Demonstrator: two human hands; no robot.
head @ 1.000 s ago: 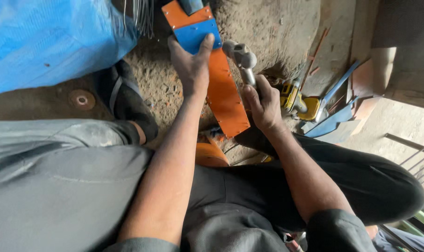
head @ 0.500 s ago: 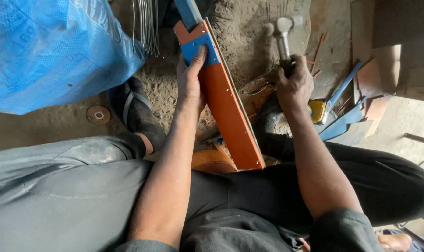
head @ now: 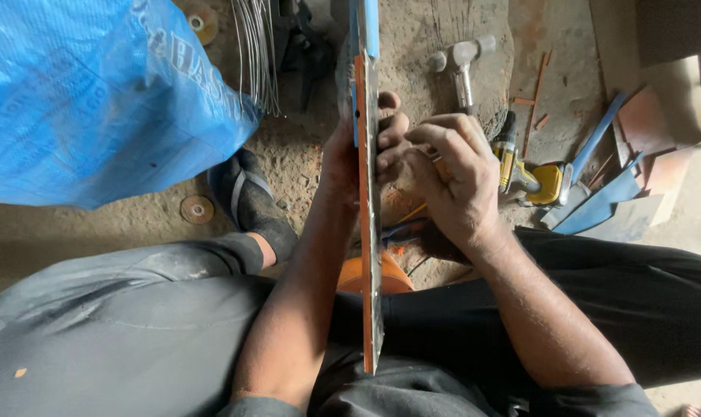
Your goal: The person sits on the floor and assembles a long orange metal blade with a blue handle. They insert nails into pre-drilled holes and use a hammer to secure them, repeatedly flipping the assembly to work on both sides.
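Dusty dirt floor (head: 296,166) with a blue tarp (head: 88,93), daylit.

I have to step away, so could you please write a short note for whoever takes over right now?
Left hand grips the long orange metal strip, held on edge over the lap. Right hand has its fingers on the strip's right face, beside the left hand. Hammer lies on the round block ahead, in neither hand. A yellow power tool lies on the ground to the right. Done and left: cannot tell.
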